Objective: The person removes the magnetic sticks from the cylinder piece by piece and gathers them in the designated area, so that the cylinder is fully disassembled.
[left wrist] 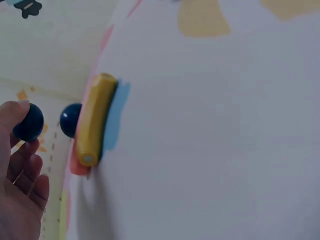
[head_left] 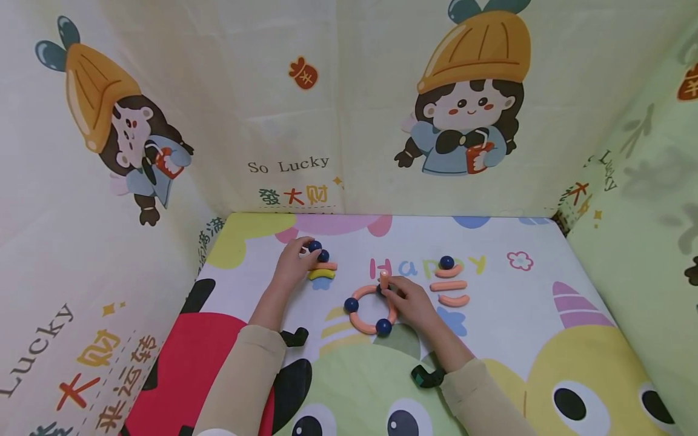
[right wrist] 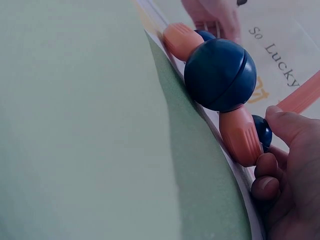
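Note:
My left hand (head_left: 294,261) pinches a dark blue ball (left wrist: 30,122) between thumb and fingers. Close to it, another blue ball (head_left: 323,255) is near a straight pink rod (head_left: 325,266) and a curved yellow rod (head_left: 322,274). At the middle of the table lies a ring of curved pink rods (head_left: 362,326) joined by blue balls (head_left: 351,304). My right hand (head_left: 410,301) is at the ring's upper right, thumb and fingers pinching the low end of an upright pink rod (head_left: 384,278). Below that rod, the fingers partly hide the ring's far ball (right wrist: 263,131).
To the right lie a blue ball (head_left: 447,262) against a curved pink rod (head_left: 449,272), a straight pink rod (head_left: 449,286) and another curved one (head_left: 454,300). A printed cloth covers the table (head_left: 523,303); cloth walls (head_left: 371,121) stand behind and at both sides.

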A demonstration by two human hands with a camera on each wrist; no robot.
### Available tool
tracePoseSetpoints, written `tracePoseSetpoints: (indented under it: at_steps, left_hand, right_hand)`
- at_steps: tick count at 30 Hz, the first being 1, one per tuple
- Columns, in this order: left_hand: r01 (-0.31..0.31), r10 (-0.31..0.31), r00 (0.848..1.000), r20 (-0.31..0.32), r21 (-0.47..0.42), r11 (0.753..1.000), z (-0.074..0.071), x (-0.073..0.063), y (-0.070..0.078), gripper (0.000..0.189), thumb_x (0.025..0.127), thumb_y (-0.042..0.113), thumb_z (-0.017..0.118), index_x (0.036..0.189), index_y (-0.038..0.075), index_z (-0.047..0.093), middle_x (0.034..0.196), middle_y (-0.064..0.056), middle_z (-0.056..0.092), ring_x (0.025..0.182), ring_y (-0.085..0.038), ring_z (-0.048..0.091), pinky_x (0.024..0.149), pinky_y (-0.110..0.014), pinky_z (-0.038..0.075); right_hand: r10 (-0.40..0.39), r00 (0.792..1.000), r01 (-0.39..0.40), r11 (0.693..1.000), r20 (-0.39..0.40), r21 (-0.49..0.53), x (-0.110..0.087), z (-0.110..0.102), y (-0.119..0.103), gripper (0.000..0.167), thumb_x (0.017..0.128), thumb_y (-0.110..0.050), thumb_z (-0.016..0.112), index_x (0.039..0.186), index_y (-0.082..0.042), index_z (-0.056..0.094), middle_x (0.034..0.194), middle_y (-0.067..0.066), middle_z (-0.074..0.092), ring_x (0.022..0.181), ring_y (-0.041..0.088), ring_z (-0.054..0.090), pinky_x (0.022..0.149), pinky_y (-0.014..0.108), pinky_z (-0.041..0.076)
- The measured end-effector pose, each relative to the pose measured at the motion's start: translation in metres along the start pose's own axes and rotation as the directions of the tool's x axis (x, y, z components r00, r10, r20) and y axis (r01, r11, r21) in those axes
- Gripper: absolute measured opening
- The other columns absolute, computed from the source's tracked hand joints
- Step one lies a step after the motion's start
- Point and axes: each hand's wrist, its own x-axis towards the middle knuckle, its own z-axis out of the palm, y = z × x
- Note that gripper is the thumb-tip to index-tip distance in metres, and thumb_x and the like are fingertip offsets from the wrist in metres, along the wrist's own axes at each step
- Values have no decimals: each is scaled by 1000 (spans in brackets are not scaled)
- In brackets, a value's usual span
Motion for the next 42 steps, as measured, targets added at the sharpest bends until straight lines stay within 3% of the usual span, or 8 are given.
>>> tracePoseSetpoints:
  at_steps: [3, 11, 20, 30, 35, 37, 42]
  left_hand:
    - [43, -44, 999, -9, -29, 999, 2, 1, -9, 49, 98, 39, 58, 143, 22, 49, 145, -7, 46, 133, -28, 43, 110, -49, 41]
    - [31, -30, 999, -19, 55, 998, 10, 7, -28, 48, 100, 36, 56, 143, 16, 50, 146, -12, 48, 138, -31, 41, 115, -50, 36]
    - [44, -43, 999, -17, 126, 991, 13, 9, -28, 48, 100, 37, 57, 142, 15, 50, 144, -14, 50, 136, -34, 42, 114, -50, 37]
    - [32, -26, 999, -44, 154, 988, 11, 8, -28, 53, 100, 41, 54, 147, 17, 46, 149, -14, 44, 139, -36, 38, 114, -52, 35]
    - [44, -33, 991, -128, 89, 995, 8, 3, -20, 46, 101, 41, 52, 143, 20, 51, 151, -11, 40, 141, -34, 34, 114, -53, 35]
    - [23, -12, 987, -157, 67, 998, 6, 1, -13, 42, 101, 39, 52, 139, 20, 55, 150, -9, 41, 141, -33, 34, 114, -53, 35]
    - [-123, 129, 975, -180, 42, 991, 2, -9, 14, 34, 102, 34, 52, 131, 20, 62, 140, -5, 53, 133, -28, 45, 110, -49, 41]
  right_hand:
    - [2, 1000, -2, 1000, 0, -5, 0, 0, 0, 33, 98, -38, 61, 129, -31, 64, 83, -5, 56, 73, 15, 50, 70, 32, 40]
    - [5, 1000, -5, 1000, -8, -10, 0, 0, 1, 33, 97, -38, 62, 129, -31, 64, 83, -5, 57, 71, 15, 50, 69, 31, 40]
    - [0, 1000, 0, 1000, 1, -7, 1, 0, 2, 34, 97, -39, 62, 130, -32, 64, 93, -7, 61, 75, 14, 50, 73, 32, 40]
    - [9, 1000, -9, 1000, 4, -11, 1, 0, 3, 32, 98, -32, 62, 129, -30, 64, 92, -5, 60, 76, 16, 51, 75, 34, 40]
    - [-3, 1000, 4, 1000, 5, -15, 1, 0, 4, 32, 98, -33, 62, 130, -31, 63, 88, -5, 59, 74, 15, 50, 73, 33, 40]
    - [-3, 1000, 4, 1000, 8, -14, 1, 0, 4, 31, 99, -33, 61, 130, -31, 63, 88, -6, 59, 74, 14, 50, 73, 32, 40]
    - [1, 1000, -1, 1000, 10, -10, 1, 0, 4, 31, 99, -33, 61, 130, -31, 64, 94, -6, 62, 77, 15, 51, 75, 33, 41]
